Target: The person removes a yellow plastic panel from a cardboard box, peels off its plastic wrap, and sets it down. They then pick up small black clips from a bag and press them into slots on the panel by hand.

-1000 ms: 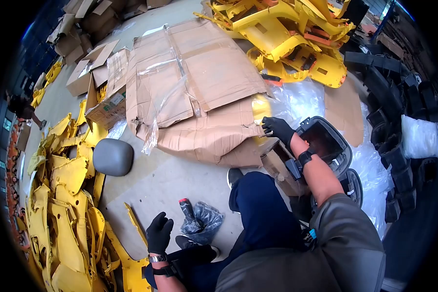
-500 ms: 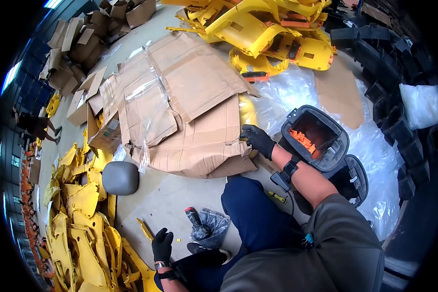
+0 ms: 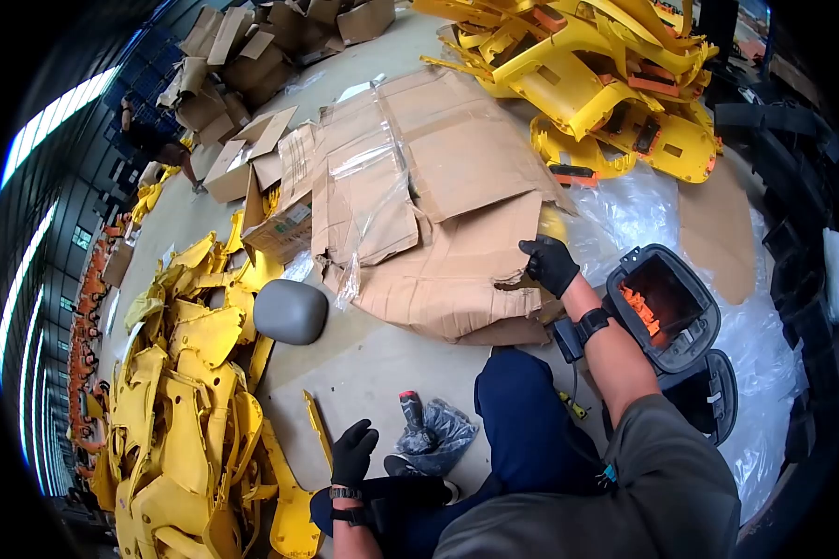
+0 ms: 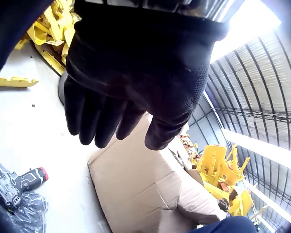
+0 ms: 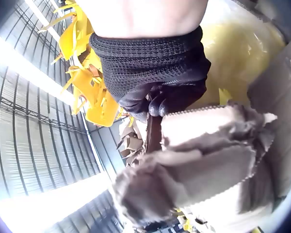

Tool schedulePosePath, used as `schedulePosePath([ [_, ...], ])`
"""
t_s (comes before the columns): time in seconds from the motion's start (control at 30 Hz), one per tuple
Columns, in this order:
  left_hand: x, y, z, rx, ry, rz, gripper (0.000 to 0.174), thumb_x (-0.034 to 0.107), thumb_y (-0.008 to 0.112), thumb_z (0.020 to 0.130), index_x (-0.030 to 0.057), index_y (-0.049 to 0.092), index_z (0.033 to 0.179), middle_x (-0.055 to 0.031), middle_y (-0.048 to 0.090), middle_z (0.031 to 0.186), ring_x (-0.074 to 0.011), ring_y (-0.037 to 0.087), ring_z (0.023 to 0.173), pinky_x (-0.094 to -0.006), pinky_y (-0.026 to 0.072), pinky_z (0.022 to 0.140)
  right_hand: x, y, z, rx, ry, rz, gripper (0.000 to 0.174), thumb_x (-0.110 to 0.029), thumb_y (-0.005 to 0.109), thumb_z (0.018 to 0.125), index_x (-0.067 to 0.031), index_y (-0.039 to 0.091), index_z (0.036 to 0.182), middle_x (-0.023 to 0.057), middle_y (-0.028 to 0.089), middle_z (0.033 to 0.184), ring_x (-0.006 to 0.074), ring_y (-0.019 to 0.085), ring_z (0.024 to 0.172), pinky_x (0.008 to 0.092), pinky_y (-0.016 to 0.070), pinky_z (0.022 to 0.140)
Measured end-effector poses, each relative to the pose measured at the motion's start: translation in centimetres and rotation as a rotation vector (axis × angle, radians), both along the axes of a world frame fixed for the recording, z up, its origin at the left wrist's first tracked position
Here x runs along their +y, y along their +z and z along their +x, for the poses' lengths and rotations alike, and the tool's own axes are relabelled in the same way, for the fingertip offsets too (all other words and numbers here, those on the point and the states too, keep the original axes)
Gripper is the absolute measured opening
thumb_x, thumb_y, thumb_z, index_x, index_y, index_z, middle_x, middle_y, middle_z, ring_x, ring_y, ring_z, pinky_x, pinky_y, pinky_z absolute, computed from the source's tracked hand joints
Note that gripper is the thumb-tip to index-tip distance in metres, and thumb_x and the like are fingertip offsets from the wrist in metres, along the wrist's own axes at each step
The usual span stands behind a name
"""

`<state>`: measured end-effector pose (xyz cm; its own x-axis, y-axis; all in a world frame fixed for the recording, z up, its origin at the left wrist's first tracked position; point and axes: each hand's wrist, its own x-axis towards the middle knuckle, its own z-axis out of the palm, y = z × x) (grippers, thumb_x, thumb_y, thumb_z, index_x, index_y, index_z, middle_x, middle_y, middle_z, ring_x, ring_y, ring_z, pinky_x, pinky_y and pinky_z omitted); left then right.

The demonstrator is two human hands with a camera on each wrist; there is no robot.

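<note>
Right hand (image 3: 552, 265): grip pinching carton (image 3: 438, 270) at its torn edge. Left hand (image 3: 353, 454), near side of carton: released. Sounder cardboard, both hands, would likely rip less.

The cardboard (image 3: 475, 154) was matt brown paper board, creased, rough and fibrous along its torn edge, with glossy clear tape (image 3: 365, 162) across it. The right hand (image 3: 551, 265) wore a black glove, coarse knit at the cuff; the left hand (image 3: 352, 453), a smoother, dull-coated one. Toward the left edge of the smooth floor (image 3: 373, 373), yellow panels (image 3: 185, 438) looked satin plastic; toward the right, crinkled film (image 3: 769, 391) shone
</note>
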<state>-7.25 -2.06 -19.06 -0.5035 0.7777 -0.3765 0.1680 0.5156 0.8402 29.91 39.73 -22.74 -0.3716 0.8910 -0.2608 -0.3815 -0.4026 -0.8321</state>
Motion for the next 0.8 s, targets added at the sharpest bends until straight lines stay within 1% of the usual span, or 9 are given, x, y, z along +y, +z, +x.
schedulePosePath([
  [0.17,0.6,2.6,2.4,0.016,-0.050,0.062,0.039,0.012,0.069,0.090,-0.0017,0.062,0.126,-0.0104,0.072,0.107,-0.0144,0.067,0.092,-0.0269,0.0533,0.080,-6.9,13.5,-2.0,-0.105,0.227,0.384,0.034,-0.009,0.068,0.082,-0.0029,0.058,0.113,0.0030,0.061,0.082,0.0111,0.052,0.056,0.0270,0.0435,0.048],
  [0.23,1.3,3.4,3.4,0.024,-0.085,0.179,0.039,0.007,0.067,0.091,-0.0010,0.060,0.129,-0.0113,0.070,0.112,-0.0171,0.066,0.098,-0.0289,0.0519,0.090,-10.3,16.3,-4.7,-0.128,0.215,0.647,0.041,-0.010,0.070,0.078,-0.0010,0.056,0.116,0.0049,0.063,0.086,0.0124,0.057,0.065,0.0276,0.0481,0.057],
  [0.3,2.3,4.9,4.8,-0.057,-0.060,0.333,0.044,0.005,0.064,0.092,-0.0002,0.055,0.135,-0.0121,0.068,0.117,-0.0185,0.064,0.103,-0.0300,0.0511,0.092,-11.6,17.7,-7.4,-0.360,0.276,0.947,0.046,-0.016,0.072,0.072,0.0010,0.055,0.112,0.0164,0.067,0.090,0.0272,0.063,0.084,0.0386,0.0508,0.077],
  [0.37,3.5,7.7,6.3,-0.089,0.025,0.510,0.056,0.010,0.069,0.090,0.0033,0.049,0.142,-0.0137,0.063,0.126,-0.0187,0.061,0.110,-0.0323,0.0496,0.093,-12.5,18.4,-11.0,-0.609,0.363,1.096,0.035,-0.019,0.065,0.074,-0.0003,0.054,0.101,0.0276,0.064,0.097,0.0450,0.061,0.094,0.0469,0.0496,0.078],
  [0.43,4.4,10.8,7.2,0.043,0.047,0.636,0.065,0.011,0.065,0.089,0.0029,0.039,0.148,-0.0159,0.050,0.143,-0.0256,0.053,0.125,-0.0377,0.0455,0.100,-15.2,21.9,-13.8,-0.715,0.477,1.151,0.035,-0.016,0.063,0.075,-0.0004,0.054,0.105,0.0275,0.065,0.099,0.0451,0.061,0.096,0.0487,0.0492,0.082],
  [0.53,5.5,13.0,6.2,0.172,0.075,0.756,0.069,0.026,0.064,0.091,0.0026,0.035,0.150,-0.0164,0.046,0.146,-0.0281,0.049,0.130,-0.0392,0.0444,0.102,-18.8,21.2,-18.4,-0.702,0.538,1.264,0.033,-0.015,0.062,0.077,-0.0004,0.052,0.105,0.0259,0.066,0.092,0.0453,0.064,0.090,0.0503,0.0504,0.077],
  [0.67,5.8,13.6,5.8,0.169,0.023,0.645,0.066,0.032,0.067,0.091,0.0018,0.044,0.144,-0.0140,0.058,0.133,-0.0235,0.057,0.119,-0.0349,0.0467,0.097,-24.6,18.9,-20.8,-0.611,0.602,1.326,0.027,-0.013,0.059,0.080,-0.0086,0.058,0.107,0.0216,0.069,0.089,0.0404,0.067,0.088,0.0472,0.0526,0.078],
  [0.77,6.2,14.1,5.9,-0.135,0.254,0.668,0.059,0.034,0.068,0.092,-0.0031,0.053,0.135,-0.0096,0.067,0.117,-0.0199,0.063,0.101,-0.0315,0.0499,0.087,-27.4,16.0,-22.1,-0.627,0.670,1.349,0.018,-0.020,0.064,0.082,-0.0079,0.071,0.092,0.0162,0.071,0.095,0.0351,0.069,0.089,0.0446,0.0545,0.078],
  [0.8,5.9,14.2,5.8,-0.114,0.278,0.621,0.060,0.036,0.068,0.093,-0.0046,0.053,0.134,-0.0112,0.066,0.120,-0.0192,0.063,0.101,-0.0310,0.0505,0.086,-27.6,15.8,-22.3,-0.651,0.715,1.373,0.020,-0.019,0.063,0.082,-0.0076,0.069,0.098,0.0162,0.071,0.096,0.0351,0.068,0.090,0.0447,0.0545,0.078],
])
